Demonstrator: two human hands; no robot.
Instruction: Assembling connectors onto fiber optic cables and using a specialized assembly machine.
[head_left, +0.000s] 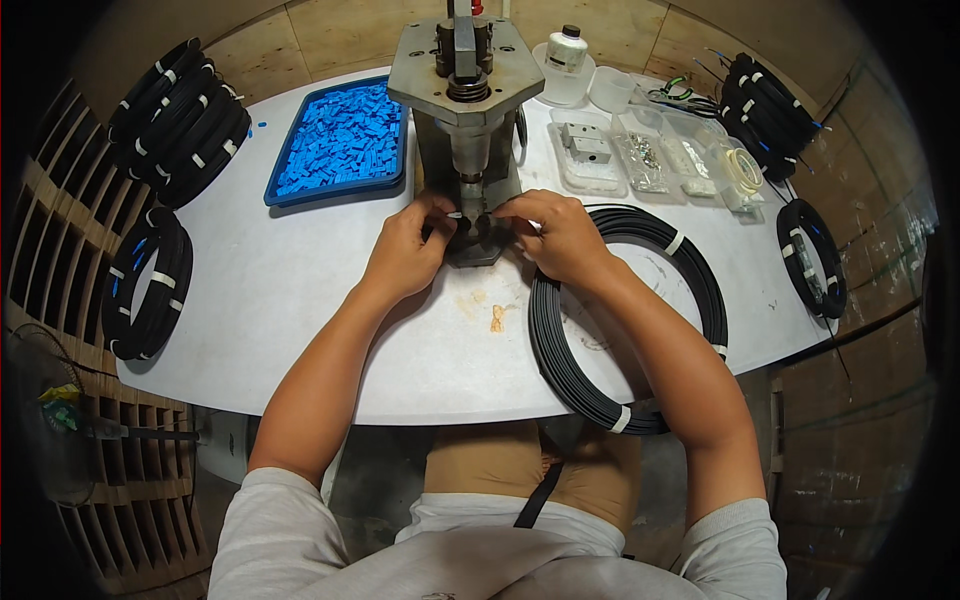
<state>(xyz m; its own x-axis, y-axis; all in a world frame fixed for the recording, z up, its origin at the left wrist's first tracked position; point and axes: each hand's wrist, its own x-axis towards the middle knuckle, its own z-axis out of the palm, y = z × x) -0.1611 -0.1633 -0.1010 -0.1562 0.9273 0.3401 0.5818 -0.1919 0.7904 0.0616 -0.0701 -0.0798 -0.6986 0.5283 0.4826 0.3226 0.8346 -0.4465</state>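
A metal bench press stands at the far middle of the white table, its ram pointing down at a small base. Both hands meet at the foot of this ram. My left hand pinches at the ram's left side, fingertips together. From the right, my right hand pinches likewise with bent fingers. Small dark pieces show at the fingertips, too small and shaded to name. A coil of black cable, bound with white tape, lies under my right forearm and reaches up to the press.
Left of the press is a dark blue tray of small blue plastic pieces. Black cable coils stack at the far left, with another coil nearer. At right are a white bottle, clear parts boxes and more coils.
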